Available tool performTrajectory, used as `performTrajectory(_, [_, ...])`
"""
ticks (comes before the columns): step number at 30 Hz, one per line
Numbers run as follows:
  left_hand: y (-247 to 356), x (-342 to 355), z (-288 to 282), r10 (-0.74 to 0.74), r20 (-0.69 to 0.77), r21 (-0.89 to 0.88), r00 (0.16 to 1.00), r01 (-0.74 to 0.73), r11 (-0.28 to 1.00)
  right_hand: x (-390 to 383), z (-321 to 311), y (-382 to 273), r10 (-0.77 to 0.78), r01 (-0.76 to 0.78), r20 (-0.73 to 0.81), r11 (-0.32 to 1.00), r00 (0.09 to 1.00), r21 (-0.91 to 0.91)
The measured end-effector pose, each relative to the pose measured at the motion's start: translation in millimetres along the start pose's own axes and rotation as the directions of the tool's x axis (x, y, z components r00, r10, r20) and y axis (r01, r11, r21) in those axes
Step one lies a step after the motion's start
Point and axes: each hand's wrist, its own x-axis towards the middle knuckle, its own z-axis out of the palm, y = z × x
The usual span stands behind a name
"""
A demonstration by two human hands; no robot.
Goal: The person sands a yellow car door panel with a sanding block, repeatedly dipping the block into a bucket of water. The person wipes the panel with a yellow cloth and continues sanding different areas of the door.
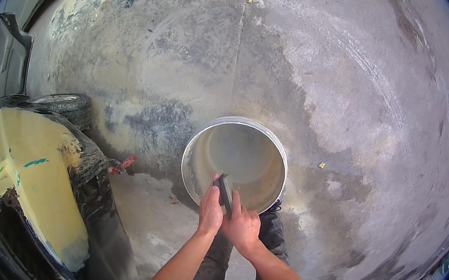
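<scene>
My left hand (211,209) grips a flat, dark block (225,194) with a lighter grey layer along one side, held over the near part of a large bucket. My right hand (241,225) also has its fingers on the block, from the right and below. The bucket (254,153) is white-rimmed and stands on the floor in front of my legs, with cloudy greyish liquid inside.
At the left is a car body (34,182) with yellowish patched panels, a tyre (70,112), and grey door parts (7,61) farther back. A red tool or clamp (124,164) sits low beside the car. Stained concrete floor (338,97) surrounds the bucket.
</scene>
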Motion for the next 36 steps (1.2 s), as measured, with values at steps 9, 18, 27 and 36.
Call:
performTrajectory(9, [13,13,-34,-0.202,0.314,-0.001,0.928,0.213,0.977,-11,-3,6,0.000,0.000,0.000,0.996,1.000,0.094])
performTrajectory(18, [5,15,-25,-0.154,0.348,0.146,0.925,0.109,0.983,-24,-10,1,0.150,-0.154,0.034,0.974,0.988,0.166])
performTrajectory(27, [31,24,-30,-0.365,0.368,0.363,0.855,0.229,0.903,-15,-12,22,-0.042,-0.044,0.163,0.868,0.986,0.494])
performTrajectory(36, [0,122,-28,-0.440,0.532,0.457,0.723,0.192,0.868,3,23,48,0.306,-0.638,0.575,0.171,0.759,0.751])
